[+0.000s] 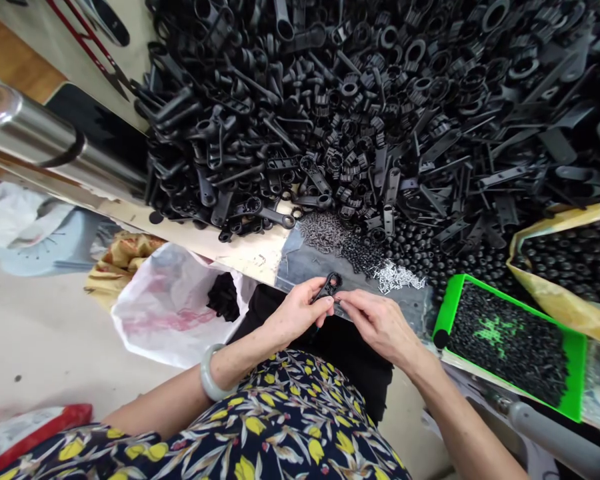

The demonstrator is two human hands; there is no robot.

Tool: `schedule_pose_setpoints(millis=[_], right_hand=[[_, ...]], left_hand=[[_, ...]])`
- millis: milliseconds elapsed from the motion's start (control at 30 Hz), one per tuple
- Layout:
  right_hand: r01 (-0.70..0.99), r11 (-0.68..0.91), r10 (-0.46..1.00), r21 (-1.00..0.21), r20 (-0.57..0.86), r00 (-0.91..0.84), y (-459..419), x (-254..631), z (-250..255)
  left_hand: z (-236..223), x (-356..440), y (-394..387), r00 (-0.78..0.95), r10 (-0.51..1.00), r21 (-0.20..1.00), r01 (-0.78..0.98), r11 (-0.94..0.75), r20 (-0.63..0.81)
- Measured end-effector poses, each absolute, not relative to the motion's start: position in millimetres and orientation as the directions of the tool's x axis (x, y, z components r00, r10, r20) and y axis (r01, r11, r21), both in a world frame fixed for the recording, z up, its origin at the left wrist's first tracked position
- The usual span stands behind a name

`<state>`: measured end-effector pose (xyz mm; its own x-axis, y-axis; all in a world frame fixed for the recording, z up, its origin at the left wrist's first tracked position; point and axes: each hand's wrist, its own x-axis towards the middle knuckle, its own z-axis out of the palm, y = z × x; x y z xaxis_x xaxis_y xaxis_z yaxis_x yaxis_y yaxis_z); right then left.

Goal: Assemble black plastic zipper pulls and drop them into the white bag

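Note:
Between finger and thumb of my left hand [300,312] is a black plastic handle part with a ring-shaped end [334,280], its ring pointing up and away from me. My right hand [375,320] is closed in a pinch at the right side of that ring; whatever lies between its fingertips is too small to make out. Both hands are over the near edge of the grey work surface [300,263]. Just beyond them lie a heap of small metal pins [325,232] and a pile of short silvery-white pieces [397,275].
A huge heap of black plastic parts [280,147] covers the table's far side. On the right are a green tray [575,373] of small black pieces and a yellow sack [545,293] of black balls. A white bag [155,313], steel flask [60,143] and red-handled scissors [87,33] are left.

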<state>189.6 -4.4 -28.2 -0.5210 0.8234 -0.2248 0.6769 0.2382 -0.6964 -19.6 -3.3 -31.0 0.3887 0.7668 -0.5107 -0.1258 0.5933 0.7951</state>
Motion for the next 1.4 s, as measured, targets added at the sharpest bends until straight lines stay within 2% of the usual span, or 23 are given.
schedule_pose_setpoints(millis=[333,733,1133,1400], right_hand=[[0.688,0.298,0.833,-0.662,-0.172,-0.526,-4.6,189.6,-30.3],[0.682,0.277,0.849,-0.677,-0.16,-0.504,-6.1,190.4,-33.7],[0.739,0.375,0.856,-0.56,-0.097,-0.508,-8.2,187.1,-39.5],[0.72,0.381,0.841,-0.58,-0.105,-0.531,-7.0,187.9,-39.0]], left_hand=[[-31.1,-17.7,-3.1,0.37,0.77,0.794,-0.124,0.595,-0.519],[-32.7,-16.5,-3.2,0.349,0.778,0.806,-0.096,0.584,-0.523],[-34.3,-15.7,-1.4,0.334,0.779,0.813,-0.06,0.579,-0.53],[-34.5,-16.0,-1.1,0.325,0.78,0.821,-0.021,0.571,-0.534]])
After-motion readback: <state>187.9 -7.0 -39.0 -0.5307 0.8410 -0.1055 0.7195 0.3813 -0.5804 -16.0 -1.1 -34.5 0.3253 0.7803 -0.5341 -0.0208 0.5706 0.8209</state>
